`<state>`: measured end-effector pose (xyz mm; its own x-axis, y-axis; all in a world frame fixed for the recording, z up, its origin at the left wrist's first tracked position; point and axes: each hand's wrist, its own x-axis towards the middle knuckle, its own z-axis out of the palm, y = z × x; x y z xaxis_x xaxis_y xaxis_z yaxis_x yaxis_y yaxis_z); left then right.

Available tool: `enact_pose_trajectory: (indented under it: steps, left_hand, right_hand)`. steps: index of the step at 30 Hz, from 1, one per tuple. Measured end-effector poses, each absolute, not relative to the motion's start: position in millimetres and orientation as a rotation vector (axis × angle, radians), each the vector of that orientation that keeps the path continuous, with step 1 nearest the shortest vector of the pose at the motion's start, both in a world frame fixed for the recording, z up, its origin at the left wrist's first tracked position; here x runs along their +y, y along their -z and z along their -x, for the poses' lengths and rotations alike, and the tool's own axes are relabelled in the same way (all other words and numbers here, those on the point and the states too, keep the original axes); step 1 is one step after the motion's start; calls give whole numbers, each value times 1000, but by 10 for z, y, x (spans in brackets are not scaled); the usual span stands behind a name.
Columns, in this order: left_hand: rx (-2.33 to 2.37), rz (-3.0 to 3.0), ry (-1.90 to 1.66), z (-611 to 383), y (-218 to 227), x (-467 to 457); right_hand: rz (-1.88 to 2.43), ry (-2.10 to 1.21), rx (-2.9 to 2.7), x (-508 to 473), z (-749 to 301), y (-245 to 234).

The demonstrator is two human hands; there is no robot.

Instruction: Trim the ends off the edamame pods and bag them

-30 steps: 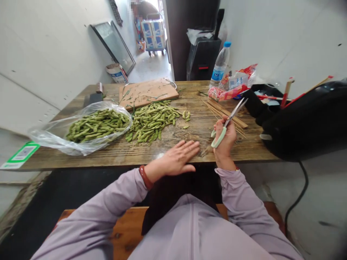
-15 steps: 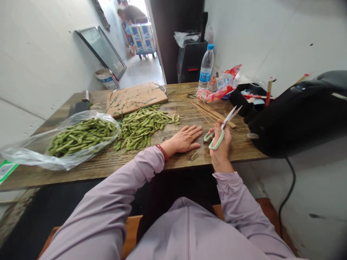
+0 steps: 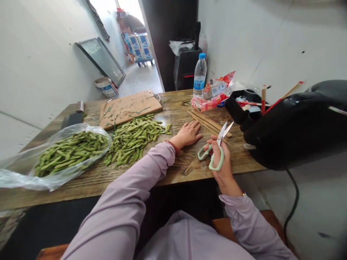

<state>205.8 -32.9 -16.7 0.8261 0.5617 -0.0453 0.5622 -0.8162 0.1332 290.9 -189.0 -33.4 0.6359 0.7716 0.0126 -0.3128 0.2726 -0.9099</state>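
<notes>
A pair of scissors with pale green handles is in my right hand, its blades parted and pointing up and away from me. My left hand rests palm down on the wooden table, fingers stretched toward a bundle of thin bamboo skewers. The fingertips are close to the skewers; whether they touch I cannot tell. Left of that hand lies a loose pile of green soybean pods. More pods fill an open clear plastic bag farther left.
A wooden cutting board with green scraps lies behind the pile, beside a cleaver. A water bottle and a red clear wrapper stand at the back. A large black object takes up the right end.
My left hand has slid forward over the table toward the skewers. The scissors stay in my right hand, now a little lower and more upright. The camera view has shifted slightly.
</notes>
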Motion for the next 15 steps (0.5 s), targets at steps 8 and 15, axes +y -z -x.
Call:
enact_pose_trajectory:
  steps: [8,15]
  left_hand:
    - [940,-2816,-29,-2317,228,185]
    - [1334,-2684,-48,-2022,274,493]
  right_hand:
    - [1075,-793,-516,-1912,-2898,324]
    - [1068,-811,-513,-1913,-2893,315]
